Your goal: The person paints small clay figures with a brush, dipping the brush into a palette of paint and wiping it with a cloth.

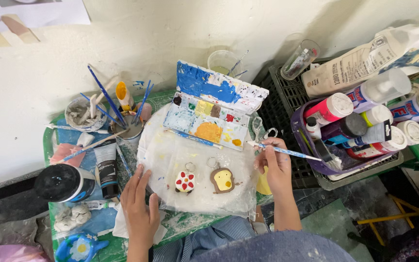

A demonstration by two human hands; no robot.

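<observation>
My right hand holds a thin blue-handled paintbrush, its tip pointing left toward the open paint palette. My left hand rests flat, fingers apart, on the edge of a round white plastic-covered board. On that board lie two small painted keychain figures: a white one with red spots and a brown toast-shaped one with a yellow centre. Both figures lie between my hands, untouched.
A cup of brushes, a bowl of clay bits, a black-lidded jar and a paint tube sit on the green tray at left. A purple basket of paint bottles stands on a black crate at right.
</observation>
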